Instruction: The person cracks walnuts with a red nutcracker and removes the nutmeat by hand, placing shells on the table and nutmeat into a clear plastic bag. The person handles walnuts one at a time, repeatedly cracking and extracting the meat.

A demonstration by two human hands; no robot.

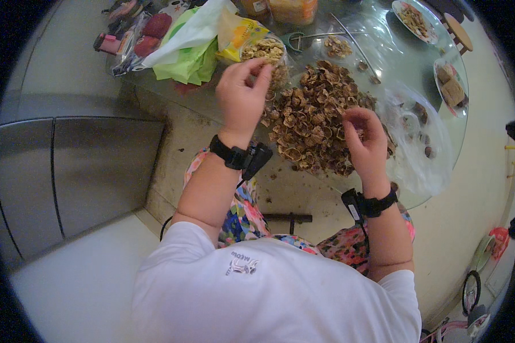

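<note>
My left hand [244, 96] is just in front of a clear tub of walnut kernels [262, 48]. Its thumb and fingertips are drawn close together. Motion blur hides whether they pinch anything. A heap of cracked walnut shells [315, 115] spreads over the glass table in front of me. Above the heap's right edge, my right hand [365, 135] has its fingers curled toward the thumb, and what they may hold is hidden. Behind the heap, a small clear dish [338, 46] contains more walnut pieces. A green-handled tool [293, 42] with long metal arms lies beside it.
Left of the tub lie a green and white plastic bag [189, 60] and a yellow packet [240, 32]. A clear plastic bag [425, 145] with dark pieces rests at right. Plates of food [416, 21] stand near the glass table's [412, 58] far right edge.
</note>
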